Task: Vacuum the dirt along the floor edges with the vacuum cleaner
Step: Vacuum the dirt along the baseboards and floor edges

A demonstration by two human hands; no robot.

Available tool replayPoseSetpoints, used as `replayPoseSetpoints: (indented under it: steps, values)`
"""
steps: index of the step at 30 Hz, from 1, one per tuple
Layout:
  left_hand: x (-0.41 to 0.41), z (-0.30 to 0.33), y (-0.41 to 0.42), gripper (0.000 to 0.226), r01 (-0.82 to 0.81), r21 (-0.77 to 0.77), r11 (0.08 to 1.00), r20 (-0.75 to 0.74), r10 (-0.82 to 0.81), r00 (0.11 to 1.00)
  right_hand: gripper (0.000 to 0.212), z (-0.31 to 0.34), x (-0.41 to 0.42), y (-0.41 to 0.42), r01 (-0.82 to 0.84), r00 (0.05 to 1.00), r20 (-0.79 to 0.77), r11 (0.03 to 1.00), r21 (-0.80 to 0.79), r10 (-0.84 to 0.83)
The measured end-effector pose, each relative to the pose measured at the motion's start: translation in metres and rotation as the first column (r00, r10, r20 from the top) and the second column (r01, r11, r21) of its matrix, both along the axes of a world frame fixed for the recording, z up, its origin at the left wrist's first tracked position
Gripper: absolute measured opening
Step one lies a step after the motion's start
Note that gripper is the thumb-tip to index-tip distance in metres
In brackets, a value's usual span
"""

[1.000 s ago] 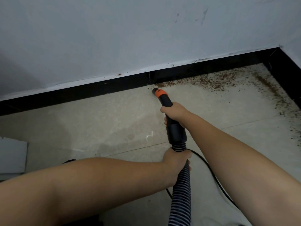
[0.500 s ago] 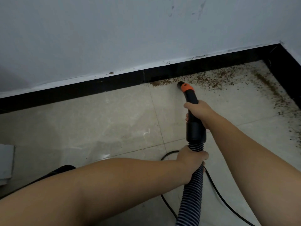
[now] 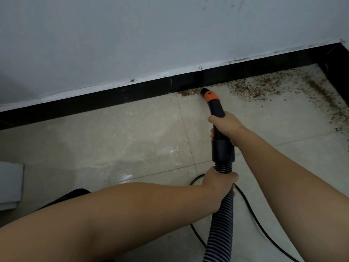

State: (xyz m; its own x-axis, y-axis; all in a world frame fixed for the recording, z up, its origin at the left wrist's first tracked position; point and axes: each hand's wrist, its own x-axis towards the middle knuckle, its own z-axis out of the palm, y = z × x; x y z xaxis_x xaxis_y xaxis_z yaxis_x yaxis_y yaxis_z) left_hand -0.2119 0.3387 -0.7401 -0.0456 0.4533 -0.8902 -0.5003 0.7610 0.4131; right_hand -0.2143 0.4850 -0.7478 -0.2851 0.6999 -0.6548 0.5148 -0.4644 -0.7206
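Right hand [image 3: 225, 127] wrapped around the black nozzle tube [image 3: 217, 110] partway down its length, fingers curled round the far side, thumb side up. Left hand [image 3: 219, 183] gripping the ribbed hose [image 3: 220, 229] just below the black cuff [image 3: 223, 150] where hose joins tube — fingers closed over the corrugations.

Nozzle tip [image 3: 204, 91], with its orange collar [image 3: 211, 96], points up and left, set on the floor at the foot of the black skirting board [image 3: 113, 98]. A small clump of brown dirt [image 3: 188, 92] lies just left of the tip, against the skirting. More dirt [image 3: 255, 89] scattered to the right along the same edge, thickening into a streak [image 3: 321, 91] near the corner (grains too small to tell what they are).

Floor tiles [image 3: 113, 144] pale, glossy, with grout lines. A black power cord [image 3: 253, 214] loops across the tiles under the hose and right forearm. White wall [image 3: 132, 38] above, a few marks high up. Grey flat object [image 3: 10, 184] at the left edge — cannot tell what.
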Motion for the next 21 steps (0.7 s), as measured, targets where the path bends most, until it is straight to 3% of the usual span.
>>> replayPoseSetpoints:
  steps: [10, 14, 21]
  values:
    - [-0.027, 0.006, -0.032, 0.015, -0.116, -0.004, 0.993, -0.018, 0.116, 0.993, 0.021, -0.001, -0.049, -0.033, -0.125, 0.992, -0.038, 0.992, -0.034, 0.124]
    - [-0.026, 0.009, -0.028, 0.014, -0.091, 0.002, 0.996, -0.004, 0.091, 0.996, 0.023, 0.002, -0.046, -0.029, -0.126, 0.992, -0.026, 0.991, -0.034, 0.125]
    - [-0.001, 0.007, 0.003, 0.013, 0.051, 0.004, 0.999, 0.009, -0.051, 0.999, 0.023, 0.000, 0.008, 0.006, 0.056, 0.998, 0.025, 0.998, -0.003, -0.056]
